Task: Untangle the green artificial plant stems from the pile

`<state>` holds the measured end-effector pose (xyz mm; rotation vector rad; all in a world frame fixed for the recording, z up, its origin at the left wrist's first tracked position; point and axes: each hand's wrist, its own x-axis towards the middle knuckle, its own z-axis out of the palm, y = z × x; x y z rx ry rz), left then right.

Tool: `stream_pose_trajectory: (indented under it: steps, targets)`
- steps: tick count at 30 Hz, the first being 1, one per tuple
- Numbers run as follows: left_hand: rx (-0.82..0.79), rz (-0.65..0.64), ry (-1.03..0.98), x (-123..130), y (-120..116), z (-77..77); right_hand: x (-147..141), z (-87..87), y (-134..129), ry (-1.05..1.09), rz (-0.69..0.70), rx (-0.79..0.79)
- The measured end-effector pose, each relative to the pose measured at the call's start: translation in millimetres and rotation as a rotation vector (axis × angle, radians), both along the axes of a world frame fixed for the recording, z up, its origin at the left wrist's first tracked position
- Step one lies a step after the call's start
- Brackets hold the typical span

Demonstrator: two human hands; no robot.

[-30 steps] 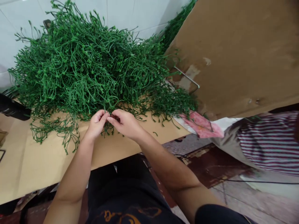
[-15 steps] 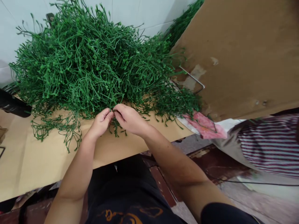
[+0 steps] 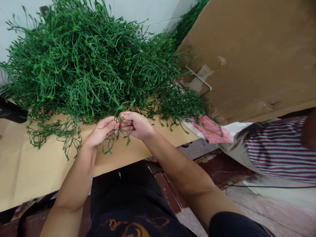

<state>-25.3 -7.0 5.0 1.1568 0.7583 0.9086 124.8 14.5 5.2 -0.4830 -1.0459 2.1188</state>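
A large heap of thin green plastic stems [image 3: 81, 65] covers the back of the brown paper-covered table. In front of it, my left hand [image 3: 103, 130] pinches a small green sprig [image 3: 110, 143], whose strands hang below the fingers and stick up above them. My right hand [image 3: 135, 125] is beside it, fingertips nearly touching the left, its curled fingers closed on strands of the same sprig. The exact grip point is partly hidden by the fingers.
A brown board [image 3: 249, 59] with a metal handle [image 3: 199, 79] leans at the right. Pink plastic [image 3: 212, 130] lies below it, near a person in striped clothing [image 3: 278, 148]. A black object [image 3: 12, 110] sits at the left edge; loose stems [image 3: 55, 130] lie near the hands.
The right hand has turned so its curled fingers show, and more of the sprig's strands are visible above and below the hands. The whole view has shifted slightly.
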Motion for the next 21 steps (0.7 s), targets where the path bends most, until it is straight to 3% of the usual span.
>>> stream_pose_trajectory:
  steps: [4, 10, 12, 15, 17, 21]
  targets:
    - [-0.020, -0.033, -0.124, 0.6, -2.0, 2.3, -12.9, -3.1, -8.7, 0.195, -0.033, -0.065]
    - [-0.047, 0.060, -0.204, 4.1, -7.8, 10.1, -19.3, 0.2, -18.8, 0.309, -0.209, -0.172]
    - [0.025, 0.079, -0.271, 4.1, -10.7, 11.3, -9.1, 5.1, -12.1, 0.345, -0.342, -0.170]
    - [0.108, 0.057, -0.349, 6.0, -12.2, 12.4, 12.3, 10.6, 2.1, 0.404, -0.589, -0.037]
    - [0.080, 0.064, -0.318, 9.1, -9.9, 11.5, 22.0, 10.4, 7.0, 0.320, -0.573, 0.038]
    - [0.010, 0.249, -0.177, 13.5, -0.6, 4.3, 21.8, 3.8, 0.1, 0.083, -0.345, 0.040]
